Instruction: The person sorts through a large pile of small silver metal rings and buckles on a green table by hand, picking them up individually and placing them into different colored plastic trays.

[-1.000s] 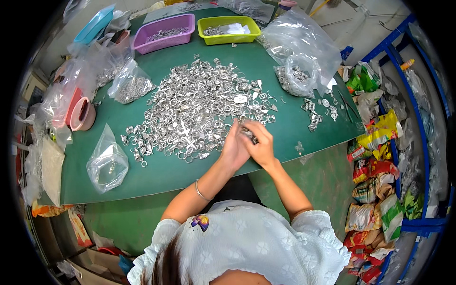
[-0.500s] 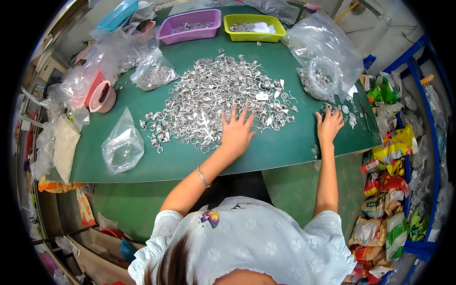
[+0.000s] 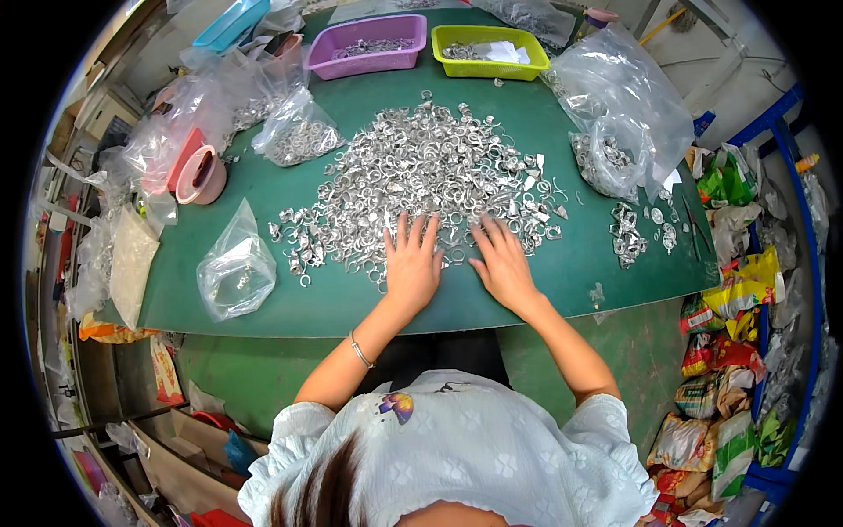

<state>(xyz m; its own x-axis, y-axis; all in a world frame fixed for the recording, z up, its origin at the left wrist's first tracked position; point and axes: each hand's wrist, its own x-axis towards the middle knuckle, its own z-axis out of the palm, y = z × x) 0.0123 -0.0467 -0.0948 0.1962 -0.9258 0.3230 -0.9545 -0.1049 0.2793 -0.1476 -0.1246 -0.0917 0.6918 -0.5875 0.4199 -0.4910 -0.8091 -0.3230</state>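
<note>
the left hand [image 3: 413, 268] and right hand [image 3: 503, 268] are covering some metal rings [image 3: 421, 176]; single rings are showing too small to tell apart.

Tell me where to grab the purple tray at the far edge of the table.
Grip the purple tray by its near long rim, coming from the person's side: that rim shows bare, the metal pieces lie low inside, and the yellow tray crowds its right end.
</note>
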